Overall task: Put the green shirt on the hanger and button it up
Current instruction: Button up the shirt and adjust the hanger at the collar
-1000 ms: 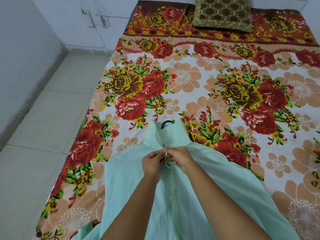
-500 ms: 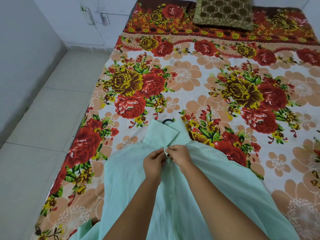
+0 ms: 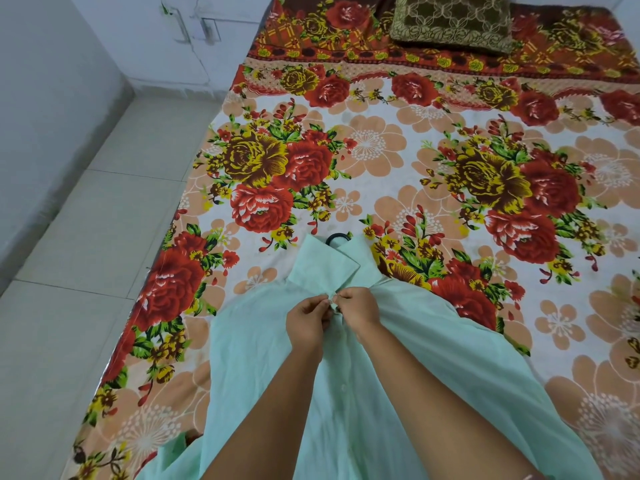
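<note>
The green shirt [image 3: 398, 358] lies spread flat on the flowered bed sheet [image 3: 381, 161], collar pointing toward the brown patterned pillow [image 3: 450, 22] at the far end of the bed. Just beyond the collar, the black hook of the hanger [image 3: 335, 238] pokes out onto the sheet. The left hand [image 3: 308, 320] and right hand [image 3: 356, 310] meet fingertip to fingertip just below the collar, each pinching an edge of the shirt's front opening, with the rest of the shirt running back under both forearms.
</note>
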